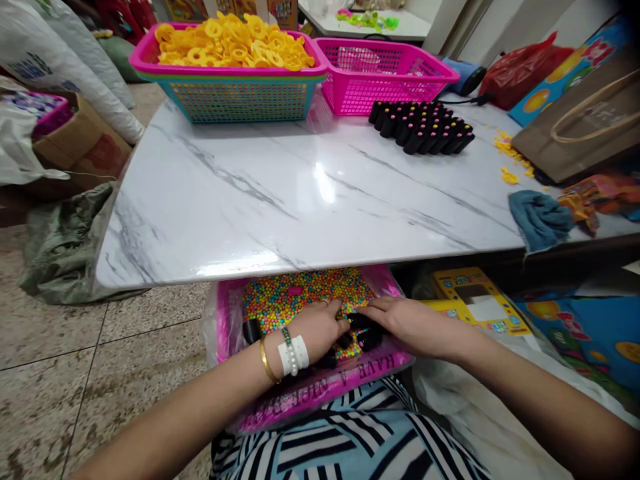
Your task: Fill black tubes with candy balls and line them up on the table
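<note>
A pink basket lined with clear plastic sits on my lap, partly under the table edge. Small multicoloured beads fill it, and a little pink piece lies on top of them. My left hand reaches into the beads, its fingers curled round a black tube. Facing it, my right hand closes over black tubes at the basket's right side; its fingertips are partly hidden. Another black tube lies at the left of the beads.
On the marble-patterned table stand a basket of yellow ring-shaped pieces, a pink basket and a block of upright black tubes with yellow and pink dots on top. A blue cloth and paper bag are at right.
</note>
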Motion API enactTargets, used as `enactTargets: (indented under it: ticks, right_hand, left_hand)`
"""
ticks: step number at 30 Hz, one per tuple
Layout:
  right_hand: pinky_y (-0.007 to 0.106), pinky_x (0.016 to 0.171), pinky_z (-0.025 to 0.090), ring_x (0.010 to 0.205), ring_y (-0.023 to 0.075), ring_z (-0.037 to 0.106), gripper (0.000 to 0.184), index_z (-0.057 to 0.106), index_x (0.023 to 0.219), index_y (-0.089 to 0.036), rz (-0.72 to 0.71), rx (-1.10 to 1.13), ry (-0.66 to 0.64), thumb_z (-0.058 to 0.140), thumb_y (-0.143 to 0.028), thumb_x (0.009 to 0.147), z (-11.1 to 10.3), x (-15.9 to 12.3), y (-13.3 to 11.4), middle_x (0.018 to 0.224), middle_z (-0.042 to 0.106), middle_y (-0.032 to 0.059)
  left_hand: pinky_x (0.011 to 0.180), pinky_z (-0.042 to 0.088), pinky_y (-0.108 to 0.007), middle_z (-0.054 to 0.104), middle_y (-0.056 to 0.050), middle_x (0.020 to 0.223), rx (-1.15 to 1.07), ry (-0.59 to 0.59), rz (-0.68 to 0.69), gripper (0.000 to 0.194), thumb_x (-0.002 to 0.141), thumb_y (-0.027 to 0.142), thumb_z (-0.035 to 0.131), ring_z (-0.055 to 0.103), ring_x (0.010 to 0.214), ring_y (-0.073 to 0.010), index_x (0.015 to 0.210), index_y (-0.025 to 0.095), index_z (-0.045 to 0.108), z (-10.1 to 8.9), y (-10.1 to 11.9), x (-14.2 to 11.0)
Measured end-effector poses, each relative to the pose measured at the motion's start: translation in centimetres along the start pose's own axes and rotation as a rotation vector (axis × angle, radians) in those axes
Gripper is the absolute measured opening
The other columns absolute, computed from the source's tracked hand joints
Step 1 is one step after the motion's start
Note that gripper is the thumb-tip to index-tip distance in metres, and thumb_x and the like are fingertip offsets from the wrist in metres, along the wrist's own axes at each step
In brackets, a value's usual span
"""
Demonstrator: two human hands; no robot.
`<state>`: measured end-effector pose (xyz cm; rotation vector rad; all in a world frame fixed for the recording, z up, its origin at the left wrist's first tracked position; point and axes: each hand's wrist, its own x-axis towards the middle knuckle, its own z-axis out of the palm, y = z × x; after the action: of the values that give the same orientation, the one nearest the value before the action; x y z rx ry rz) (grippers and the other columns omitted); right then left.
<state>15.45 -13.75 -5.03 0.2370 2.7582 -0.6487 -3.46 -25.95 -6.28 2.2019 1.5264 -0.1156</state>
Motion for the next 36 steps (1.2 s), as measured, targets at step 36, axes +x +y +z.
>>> enactTargets:
  ticks: [36]
  right_hand:
    - [0.037, 0.086, 0.050, 0.098, 0.0245, 0.065, 0.037, 0.058, 0.121, -0.016, 0.017, 0.233, 0.380, 0.055, -0.019, 0.084, 0.1, 8.1, -1.1, 0.110, 0.068, 0.0128]
  left_hand:
    - [0.051, 0.037, -0.022, 0.057, 0.003, 0.060, -0.824, 0.567, -0.692, 0.052, 0.075, 0.042, 0.069, 0.048, 0.055, -0.0110, 0.118, 0.014, 0.065, -1.7, -4.8, -9.3]
